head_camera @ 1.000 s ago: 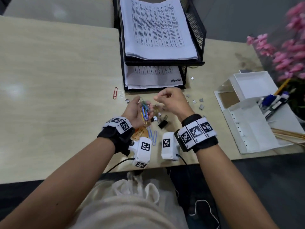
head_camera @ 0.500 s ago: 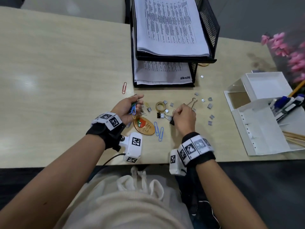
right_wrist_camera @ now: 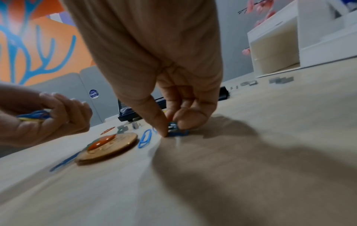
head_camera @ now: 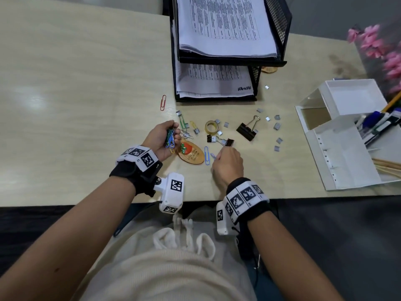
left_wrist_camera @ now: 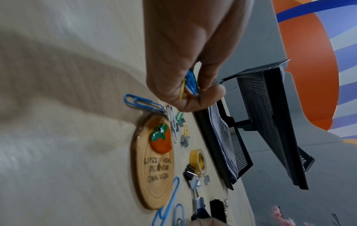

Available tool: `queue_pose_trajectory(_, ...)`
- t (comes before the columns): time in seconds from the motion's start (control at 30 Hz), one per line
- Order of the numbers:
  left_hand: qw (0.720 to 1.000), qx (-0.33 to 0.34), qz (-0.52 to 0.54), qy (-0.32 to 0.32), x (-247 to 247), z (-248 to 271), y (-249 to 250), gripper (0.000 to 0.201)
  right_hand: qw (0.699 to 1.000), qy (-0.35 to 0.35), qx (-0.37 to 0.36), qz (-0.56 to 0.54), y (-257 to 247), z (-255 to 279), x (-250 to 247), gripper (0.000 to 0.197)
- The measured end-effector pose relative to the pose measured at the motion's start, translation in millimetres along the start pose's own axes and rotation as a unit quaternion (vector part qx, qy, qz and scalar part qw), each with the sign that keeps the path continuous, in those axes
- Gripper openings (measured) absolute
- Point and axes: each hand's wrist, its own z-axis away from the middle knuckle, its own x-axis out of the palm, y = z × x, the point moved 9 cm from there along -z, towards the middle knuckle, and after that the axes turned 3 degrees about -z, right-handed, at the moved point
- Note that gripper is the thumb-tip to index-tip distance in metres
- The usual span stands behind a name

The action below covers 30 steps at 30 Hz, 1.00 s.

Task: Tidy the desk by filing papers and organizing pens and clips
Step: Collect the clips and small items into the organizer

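Note:
My left hand (head_camera: 161, 139) hovers low over the desk and grips a bundle of coloured paper clips (head_camera: 170, 139), seen between thumb and fingers in the left wrist view (left_wrist_camera: 190, 85). My right hand (head_camera: 218, 156) is down on the desk, and its thumb and forefinger pinch a blue paper clip (right_wrist_camera: 176, 133) that lies flat. Another blue paper clip (head_camera: 206, 155) lies just left of it, beside an oval wooden tag (head_camera: 191, 154) with an orange fruit on it. A red paper clip (head_camera: 163, 102) lies apart to the far left.
Two small binder clips (head_camera: 227, 142), a large binder clip (head_camera: 247, 130), a tape roll (head_camera: 211, 127) and several staple strips (head_camera: 277, 126) are scattered ahead. A black mesh tray (head_camera: 280, 29) holds papers at the back. A white organizer (head_camera: 347, 135) with pens (head_camera: 377, 122) stands right.
My right hand left the left hand, touched down by the small binder clips, then shifted nearer to me onto a blue paper clip. The left hand kept its bundle and sank toward the desk.

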Motion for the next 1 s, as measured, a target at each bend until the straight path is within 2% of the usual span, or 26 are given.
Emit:
queue_pose_trajectory(0.07, 1.0, 0.009, 0.016, 0.003, -2.2, 1.2, -0.4, 0.036, 1.0, 0.005, -0.008, -0.009, -4.9, -0.9, -4.7, 0.013)
queue_pose_trajectory(0.13, 1.0, 0.017, 0.018, 0.002, -2.0, 1.6, -1.5, 0.036, 0.996, 0.028, -0.036, -0.072, -19.2, 1.2, -16.9, 0.016)
queue_pose_trajectory(0.23, 1.0, -0.004, 0.003, -0.027, 6.2, 4.1, -9.8, 0.042, 0.97, 0.014, -0.119, -0.213, -59.1, 8.9, -28.2, 0.012)
queue_pose_trajectory(0.3, 0.999, -0.016, 0.009, -0.043, 10.7, 4.8, -14.7, 0.048, 0.958, 0.008, -0.147, -0.247, -75.5, 9.9, -30.5, 0.012)
queue_pose_trajectory(0.37, 0.999, -0.027, 0.018, -0.042, 9.2, 5.5, -15.9, 0.05, 0.969, 0.02, -0.147, -0.199, -74.2, 3.6, -28.8, 0.007)
queue_pose_trajectory(0.43, 0.998, -0.037, 0.014, -0.042, 3.0, 6.0, -14.1, 0.045, 0.989, -0.004, -0.12, -0.082, -58.1, -4.9, -15.5, 0.008)
queue_pose_trajectory(0.5, 0.998, -0.042, 0.012, -0.04, -6.3, 6.3, -9.7, 0.041, 0.997, -0.045, -0.068, 0.019, -33.3, -10.7, 2.8, 0.022)
queue_pose_trajectory(0.57, 0.998, -0.041, 0.02, -0.032, -15.9, 6.1, -3.9, 0.039, 0.996, -0.047, -0.041, 0.065, -21.3, -11.0, 10.3, 0.038)
queue_pose_trajectory(0.63, 0.999, -0.033, 0.026, -0.024, -23.2, 6.5, 1.9, 0.039, 0.996, -0.029, -0.045, 0.073, -24.4, -10.2, 11.8, 0.038)
queue_pose_trajectory(0.8, 0.999, -0.015, 0.03, -0.008, -34.8, 8.0, 11.5, 0.038, 0.991, -0.035, -0.064, 0.115, -38.5, -9.1, 11.2, 0.014)
queue_pose_trajectory(0.87, 0.999, -0.01, 0.035, -0.003, -39.2, 9.2, 13.6, 0.038, 0.99, -0.038, -0.062, 0.123, -40.7, -8.5, 10.9, 0.024)
queue_pose_trajectory(0.9, 0.999, -0.01, 0.038, 0.001, -42.0, 9.9, 13.8, 0.038, 0.991, -0.035, -0.06, 0.115, -43.6, -8.0, 9.1, 0.027)
queue_pose_trajectory(1.0, 0.999, -0.011, 0.045, 0.014, -51.9, 11.3, 11.9, 0.037, 0.996, 0.01, -0.084, 0.03, -69.2, -15.8, -6.4, 0.009)
